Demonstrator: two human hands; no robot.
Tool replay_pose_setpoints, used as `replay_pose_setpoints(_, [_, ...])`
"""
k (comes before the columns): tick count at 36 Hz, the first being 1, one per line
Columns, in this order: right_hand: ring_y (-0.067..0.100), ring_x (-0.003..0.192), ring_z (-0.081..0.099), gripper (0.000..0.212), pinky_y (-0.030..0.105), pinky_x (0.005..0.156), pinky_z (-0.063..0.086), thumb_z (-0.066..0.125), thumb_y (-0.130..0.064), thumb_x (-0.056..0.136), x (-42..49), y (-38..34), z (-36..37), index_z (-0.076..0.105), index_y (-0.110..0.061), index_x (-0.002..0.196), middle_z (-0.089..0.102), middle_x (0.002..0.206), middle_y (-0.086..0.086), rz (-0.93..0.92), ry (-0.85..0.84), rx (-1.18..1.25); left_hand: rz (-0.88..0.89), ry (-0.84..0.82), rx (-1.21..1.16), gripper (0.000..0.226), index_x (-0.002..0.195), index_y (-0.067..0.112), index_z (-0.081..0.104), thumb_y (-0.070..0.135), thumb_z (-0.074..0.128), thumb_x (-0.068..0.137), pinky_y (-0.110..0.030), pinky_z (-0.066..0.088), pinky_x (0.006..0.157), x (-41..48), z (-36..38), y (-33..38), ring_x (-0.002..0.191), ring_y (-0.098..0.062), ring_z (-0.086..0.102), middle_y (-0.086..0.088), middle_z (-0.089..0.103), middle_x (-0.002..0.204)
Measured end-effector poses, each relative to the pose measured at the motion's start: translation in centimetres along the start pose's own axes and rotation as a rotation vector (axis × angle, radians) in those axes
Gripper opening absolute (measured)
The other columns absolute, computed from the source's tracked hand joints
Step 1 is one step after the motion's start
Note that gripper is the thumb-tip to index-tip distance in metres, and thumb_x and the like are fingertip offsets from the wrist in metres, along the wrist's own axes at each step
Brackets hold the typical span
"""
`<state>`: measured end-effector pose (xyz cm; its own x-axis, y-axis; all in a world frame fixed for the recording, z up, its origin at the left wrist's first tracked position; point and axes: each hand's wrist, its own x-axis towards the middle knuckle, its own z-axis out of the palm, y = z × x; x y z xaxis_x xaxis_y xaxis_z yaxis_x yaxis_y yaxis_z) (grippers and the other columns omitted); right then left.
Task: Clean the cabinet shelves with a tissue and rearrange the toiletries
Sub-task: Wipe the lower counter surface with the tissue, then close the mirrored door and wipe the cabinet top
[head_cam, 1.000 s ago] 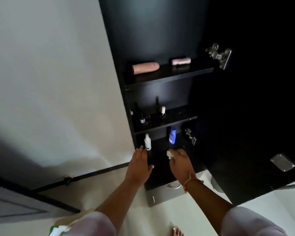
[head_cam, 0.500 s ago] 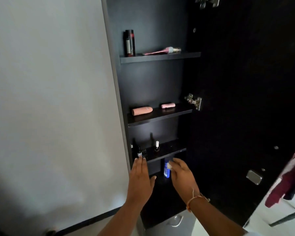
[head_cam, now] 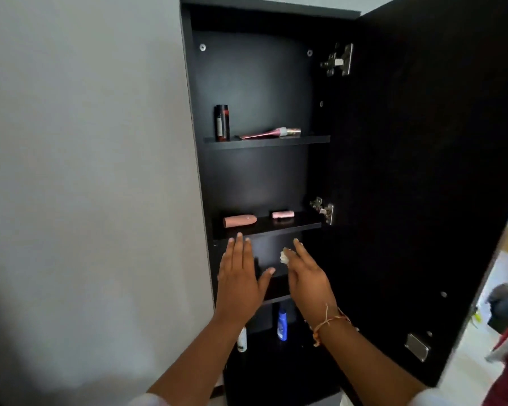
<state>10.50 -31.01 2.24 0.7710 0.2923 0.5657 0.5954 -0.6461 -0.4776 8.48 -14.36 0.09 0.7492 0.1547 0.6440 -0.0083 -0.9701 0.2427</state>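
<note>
The left hand is released, its fingers straight and together, palm toward the open cabinet, its fingertips just below the front edge of the middle shelf. Beside it, the right hand pinches a small crumpled white tissue between thumb and forefinger, its other fingers stretched out; a thread bracelet circles its wrist. On the middle shelf above the hands lie a pink cylinder at the left and a smaller pink case further right, apart. Below the hands, a blue bottle and a white bottle stand upright. On the top shelf a black and red can stands at the left, with a pink tube lying beside it. The black door hangs open at the right.
</note>
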Motion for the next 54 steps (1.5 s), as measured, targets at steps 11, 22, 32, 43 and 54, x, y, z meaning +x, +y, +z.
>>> replay_pose_setpoints(11, [0.024,0.143,0.035,0.046,0.033,0.114,0.037,0.052,-0.004,0.095,8.4,-4.3,-11.2,0.051,-0.012,0.141,0.032,0.157,0.007,-0.234,0.253,0.025,0.046,0.253,0.085,0.084,0.154,0.008,0.019,0.066,0.025,0.093,-0.041,0.019,0.121,9.4,-9.3,5.8,0.151,-0.024,0.005,-0.009,0.012,0.162])
replay_pose_setpoints(22, [0.012,0.120,0.059,0.026,0.005,0.096,0.034,0.057,-0.019,0.098,5.1,-3.3,-12.8,0.068,-0.014,0.121,0.056,0.139,0.004,-0.196,0.344,0.148,0.018,0.216,0.036,0.068,0.148,0.010,0.035,0.051,0.045,0.095,-0.039,0.023,0.120,6.7,-9.7,9.0,0.149,-0.022,0.014,-0.007,0.023,0.159])
replay_pose_setpoints(32, [-0.005,0.072,0.060,0.006,0.000,0.060,0.041,0.064,-0.029,0.092,-11.2,6.5,-4.7,0.066,-0.024,0.094,0.064,0.079,-0.014,0.378,0.014,0.381,-0.106,-0.362,-0.280,0.053,0.136,0.014,0.045,0.036,0.063,0.090,-0.021,0.037,0.101,-8.0,-0.1,9.3,0.124,-0.020,0.047,-0.005,0.050,0.134])
replay_pose_setpoints(43, [0.038,0.102,0.062,0.042,0.043,0.090,0.052,0.068,-0.027,0.087,-22.1,14.8,-2.1,0.055,-0.001,0.118,0.063,0.112,0.020,1.312,0.119,0.428,-0.224,-0.817,-0.327,0.066,0.147,0.019,0.033,0.044,0.059,0.092,-0.033,0.033,0.112,-17.9,6.5,13.1,0.139,-0.020,0.036,-0.004,0.035,0.151])
replay_pose_setpoints(54, [0.026,0.090,0.061,0.008,0.032,0.076,0.044,0.050,-0.020,0.098,-22.6,18.5,-4.5,0.053,-0.016,0.104,0.058,0.091,0.001,1.007,0.119,0.249,-0.326,-0.830,-0.449,0.060,0.142,0.019,0.041,0.042,0.060,0.091,-0.034,0.043,0.106,-19.0,8.6,15.6,0.130,-0.019,0.048,-0.003,0.045,0.144])
